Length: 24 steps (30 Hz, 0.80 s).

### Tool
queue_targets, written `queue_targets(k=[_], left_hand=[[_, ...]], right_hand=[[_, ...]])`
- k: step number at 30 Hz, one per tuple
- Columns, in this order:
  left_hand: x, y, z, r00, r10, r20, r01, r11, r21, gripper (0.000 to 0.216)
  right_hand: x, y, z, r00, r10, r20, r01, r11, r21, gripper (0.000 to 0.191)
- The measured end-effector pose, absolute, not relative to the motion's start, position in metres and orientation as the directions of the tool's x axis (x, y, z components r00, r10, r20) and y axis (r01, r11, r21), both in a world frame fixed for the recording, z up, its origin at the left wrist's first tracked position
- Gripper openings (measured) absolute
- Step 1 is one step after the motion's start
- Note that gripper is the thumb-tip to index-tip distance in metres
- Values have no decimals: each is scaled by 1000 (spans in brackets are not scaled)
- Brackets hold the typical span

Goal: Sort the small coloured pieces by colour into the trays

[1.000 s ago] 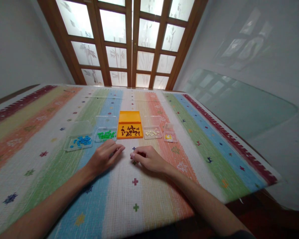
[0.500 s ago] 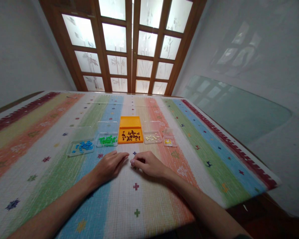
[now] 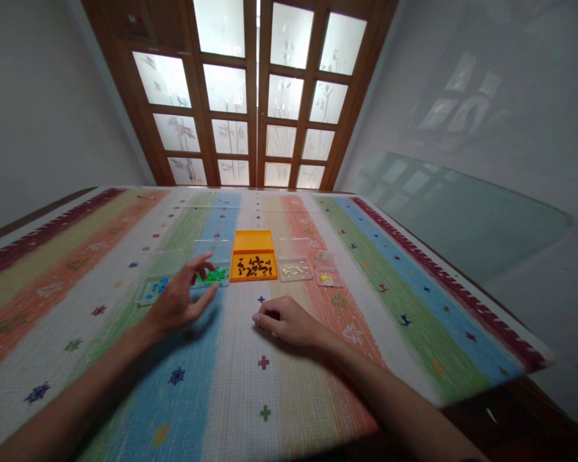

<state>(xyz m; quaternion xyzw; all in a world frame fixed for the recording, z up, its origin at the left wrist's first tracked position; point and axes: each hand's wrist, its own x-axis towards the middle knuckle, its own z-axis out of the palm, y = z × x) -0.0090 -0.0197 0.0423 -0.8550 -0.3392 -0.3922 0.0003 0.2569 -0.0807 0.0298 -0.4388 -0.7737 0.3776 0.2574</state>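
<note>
My left hand point(image 3: 179, 300) hovers with thumb and fingers apart at the near left side of a clear box of small green pieces point(image 3: 216, 276), covering part of it. Beside it, a clear box of small blue pieces point(image 3: 154, 290) is partly hidden by the same hand. My right hand point(image 3: 282, 319) rests on the striped tablecloth point(image 3: 238, 359) in front of the boxes. Its fingers are curled, thumb and index pressed together; anything between them is too small to make out.
An open orange box point(image 3: 253, 241) with dark brown pieces stands in the middle of the row. To its right are a clear box of cream pieces point(image 3: 295, 269) and a smaller box with yellow and white pieces point(image 3: 325, 276). Glazed wooden doors point(image 3: 256, 128) rise behind the table.
My left hand has lifted away from beside the right hand and moved left and forward to the green pieces, its fingers spreading. The right hand stays in place. The view has tilted slightly up.
</note>
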Motion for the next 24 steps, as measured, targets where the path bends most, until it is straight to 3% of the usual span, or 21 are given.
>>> queue_targets(k=[4,7,10,17,24], left_hand=[[-52,-12,61,354,546,759,710,-686,162,76],[-85,-12,62,232,596,769,797,-570,202,89],[-113,-11,49,157,699,698,790,-513,336,104],[-131,-4,16,147,930,337,641,-349,683,123],[-123,0,17,192,946,261,516,-323,793,108]], right_hand=[[257,-82,30,-503,859,102,464,367,-806,28],[257,-81,29,-507,855,109,468,379,-798,32],[257,-80,28,-506,856,102,478,377,-794,34],[256,-79,29,-500,864,60,489,338,-804,30],[258,-79,26,-497,866,62,496,342,-798,27]])
